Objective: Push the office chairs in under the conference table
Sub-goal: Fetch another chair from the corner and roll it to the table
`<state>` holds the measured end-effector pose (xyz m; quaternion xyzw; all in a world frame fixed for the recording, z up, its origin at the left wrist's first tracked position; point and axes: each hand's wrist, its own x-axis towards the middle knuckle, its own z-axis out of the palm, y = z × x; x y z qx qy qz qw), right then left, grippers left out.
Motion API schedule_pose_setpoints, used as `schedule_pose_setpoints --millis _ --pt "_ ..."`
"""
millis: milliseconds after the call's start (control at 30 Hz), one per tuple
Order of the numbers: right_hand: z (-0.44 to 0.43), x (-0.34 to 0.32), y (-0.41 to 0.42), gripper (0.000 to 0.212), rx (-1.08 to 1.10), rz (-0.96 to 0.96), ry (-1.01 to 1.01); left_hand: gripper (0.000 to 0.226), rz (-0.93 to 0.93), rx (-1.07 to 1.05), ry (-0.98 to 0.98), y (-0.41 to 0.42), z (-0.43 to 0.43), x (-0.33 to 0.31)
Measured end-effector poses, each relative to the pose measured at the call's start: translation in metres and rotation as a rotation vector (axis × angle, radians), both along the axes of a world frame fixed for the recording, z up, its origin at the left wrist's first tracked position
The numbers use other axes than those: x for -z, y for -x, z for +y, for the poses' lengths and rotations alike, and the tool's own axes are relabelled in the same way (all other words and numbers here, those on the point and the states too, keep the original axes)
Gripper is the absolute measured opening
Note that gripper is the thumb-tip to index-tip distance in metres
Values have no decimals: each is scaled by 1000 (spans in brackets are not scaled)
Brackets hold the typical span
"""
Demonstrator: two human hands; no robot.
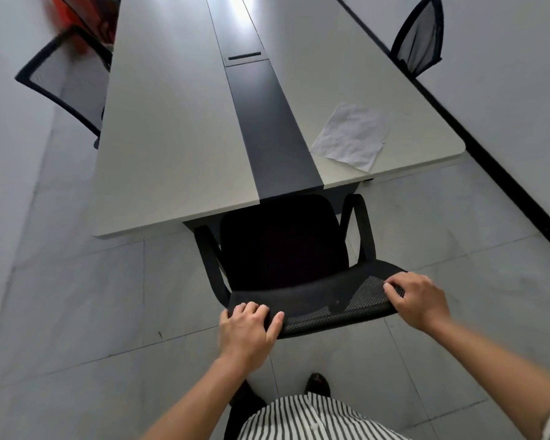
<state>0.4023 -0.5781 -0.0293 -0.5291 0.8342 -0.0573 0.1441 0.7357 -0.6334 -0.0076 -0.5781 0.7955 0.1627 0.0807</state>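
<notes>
A black office chair [283, 246] with a mesh backrest stands at the near end of the long white conference table [172, 138]. Its seat front lies just under the table's edge. My left hand [248, 328] grips the left part of the backrest's top rim. My right hand [418, 300] holds the right part of that rim, fingers curled over the mesh. Both armrests show beside the seat.
A crumpled white paper [350, 134] lies on the table's near right corner. A dark strip [267, 122] runs down the table's middle. Another black mesh chair [67, 81] stands at the left side, one more chair [421, 36] at the far right. Grey tiled floor [77, 296] surrounds me.
</notes>
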Motion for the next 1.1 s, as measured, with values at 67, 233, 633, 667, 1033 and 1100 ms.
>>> schedule_pose_setpoints --millis 67,233,633,667,1033,1100 --pt "-4 0 6 42 -65 41 37 62 5 -12 17 5 1 2" --pt "-22 -4 21 51 -121 72 -4 59 21 -35 4 21 -4 2" --pt "-46 -21 -20 24 -168 12 -125 42 206 -63 -98 -12 -22 -10" --pt "-51 -29 -34 23 -194 -61 -92 38 285 -90 -108 -21 -21 -16" --pt "-67 -97 -289 22 -538 -456 54 16 622 -718 -17 -272 66 -70" --pt "-69 -98 -334 18 -544 -507 31 15 622 -862 17 -328 88 -75"
